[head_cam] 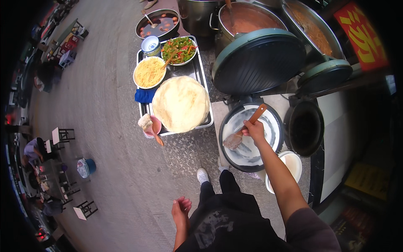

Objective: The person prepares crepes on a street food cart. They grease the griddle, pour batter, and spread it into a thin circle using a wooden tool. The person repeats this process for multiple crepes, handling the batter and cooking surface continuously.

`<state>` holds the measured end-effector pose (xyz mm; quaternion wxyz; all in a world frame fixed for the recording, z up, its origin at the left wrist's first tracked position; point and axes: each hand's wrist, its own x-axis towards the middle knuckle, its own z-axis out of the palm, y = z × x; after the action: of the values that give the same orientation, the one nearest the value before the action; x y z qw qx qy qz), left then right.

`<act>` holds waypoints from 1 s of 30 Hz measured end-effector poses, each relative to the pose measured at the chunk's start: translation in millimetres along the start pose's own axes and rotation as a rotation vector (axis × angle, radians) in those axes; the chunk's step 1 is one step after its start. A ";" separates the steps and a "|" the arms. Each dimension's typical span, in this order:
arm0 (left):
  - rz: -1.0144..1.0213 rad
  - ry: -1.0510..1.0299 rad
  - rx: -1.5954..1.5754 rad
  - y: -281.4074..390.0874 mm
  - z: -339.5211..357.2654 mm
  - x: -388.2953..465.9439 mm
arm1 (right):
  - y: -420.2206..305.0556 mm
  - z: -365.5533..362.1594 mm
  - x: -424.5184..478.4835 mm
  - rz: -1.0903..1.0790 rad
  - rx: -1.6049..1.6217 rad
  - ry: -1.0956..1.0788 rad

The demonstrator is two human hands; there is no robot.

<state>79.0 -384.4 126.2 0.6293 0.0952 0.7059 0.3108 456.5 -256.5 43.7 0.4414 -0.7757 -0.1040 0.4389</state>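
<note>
A wooden spatula (235,140) is in my right hand (253,129), its batter-smeared blade lying on a round electric griddle (224,157) coated unevenly with white batter. The griddle's ridged lid (258,66) stands raised behind it. My left hand (181,209) hangs empty beside my body, fingers apart. On a metal tray (206,82) to the left of the griddle lies a stack of round flatbreads (181,104). Beside it are a bowl of pale shreds (149,72), a bowl of chopped green and red vegetables (178,50), stacked small bowls (150,45), a blue cloth (145,95) and a brush (145,122) across a pink bowl (156,125).
A white bucket (292,165) stands under my right forearm. A second, dark round griddle (303,129) is open at the right. Behind are large pots of reddish liquid (252,19) and orange food (311,28), and a basin of eggs (162,23). People sit at a table far left.
</note>
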 end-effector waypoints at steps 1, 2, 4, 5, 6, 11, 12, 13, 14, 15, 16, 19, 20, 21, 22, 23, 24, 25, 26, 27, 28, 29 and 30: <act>-0.002 0.006 -0.011 -0.2 4.3 0.5 | 1.4 0.1 8.3 0.019 -0.006 -0.002; -0.004 0.012 -0.021 -0.8 9.9 1.0 | 2.0 -2.3 22.5 0.018 0.027 0.012; -0.025 0.039 -0.015 -0.9 19.9 -1.0 | -9.2 -4.6 40.4 0.032 0.131 0.058; -0.044 0.048 -0.001 -1.5 27.4 -2.6 | -15.4 -7.1 49.9 0.037 0.180 0.086; -0.064 0.050 0.010 -2.9 36.8 -2.8 | -19.0 -14.2 61.9 0.040 0.234 0.138; -0.069 -0.004 0.037 -8.7 78.2 -3.3 | -22.7 -73.2 111.3 0.087 0.490 0.357; -0.067 -0.014 0.040 -7.7 85.6 -4.1 | -18.1 -87.2 115.8 0.105 0.528 0.416; -0.063 -0.021 0.045 -6.3 91.7 -5.1 | -14.4 -100.7 116.3 0.122 0.564 0.477; -0.059 -0.030 0.050 -4.9 97.3 -6.2 | -9.2 -115.2 113.9 0.156 0.597 0.561; -0.056 -0.044 0.056 -3.4 103.0 -7.3 | 1.0 -132.9 111.0 0.162 0.641 0.621; -0.049 -0.044 0.064 -2.0 107.3 -8.0 | 10.7 -148.9 103.5 0.161 0.708 0.676; -0.035 -0.056 0.090 1.8 117.7 -7.5 | 43.4 -195.9 70.6 0.228 0.771 0.839; -0.036 -0.062 0.100 2.3 120.0 -7.1 | 56.3 -209.0 58.8 0.232 0.783 0.865; -0.036 -0.061 0.111 2.2 121.7 -7.6 | 62.6 -214.5 44.6 0.264 0.767 0.901; -0.031 -0.072 0.116 2.6 124.4 -9.1 | 70.5 -218.3 29.7 0.275 0.757 0.905; -0.026 -0.081 0.121 3.9 127.6 -11.1 | 76.6 -220.1 20.2 0.286 0.747 0.907; -0.023 -0.093 0.127 4.8 130.5 -13.1 | 78.0 -219.5 15.3 0.285 0.756 0.872; -0.026 -0.098 0.138 4.7 131.7 -14.2 | 79.4 -213.4 11.2 0.286 0.766 0.836; -0.029 -0.099 0.147 4.5 132.0 -15.5 | 80.5 -205.2 9.1 0.288 0.775 0.797; -0.031 -0.102 0.158 4.7 132.6 -16.3 | 77.3 -194.8 15.2 0.299 0.836 0.758; -0.026 -0.104 0.164 4.6 132.8 -16.8 | 69.7 -182.7 23.2 0.311 0.890 0.709; -0.024 -0.112 0.174 4.1 133.8 -17.9 | 67.8 -173.4 35.6 0.293 0.933 0.695; -0.020 -0.116 0.182 3.1 133.9 -18.8 | 67.4 -165.5 47.7 0.261 0.962 0.658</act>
<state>208.6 -349.1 141.5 0.6608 0.1628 0.6946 0.2331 597.4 -368.1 0.6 0.6947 -0.5900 0.3450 0.2241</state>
